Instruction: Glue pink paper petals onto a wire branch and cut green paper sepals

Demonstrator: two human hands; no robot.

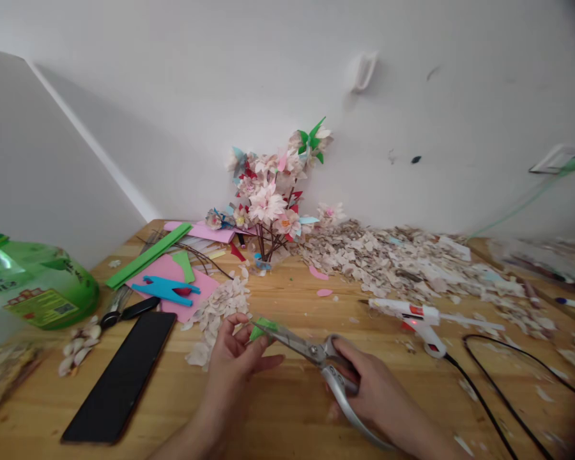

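Note:
My left hand (239,354) pinches a small piece of green paper (262,328) between thumb and fingers, low over the wooden table. In my right hand (364,390) are metal scissors (323,358), gripped by their handles and pointing to the left. Their blades reach the green paper at its right side; whether they are cutting into it cannot be made out. Just behind my left hand lies a heap of pale, petal-like flakes (223,303). A bunch of handmade flowers (268,204) on brown stems stands upright against the wall.
A white glue gun (414,313) with a black cord (479,399) lies at right. Behind it spreads a big pile of dry flakes (393,255). On the left are a black phone (119,377), coloured paper (160,275), garlic cloves (79,348) and a green bottle (38,281).

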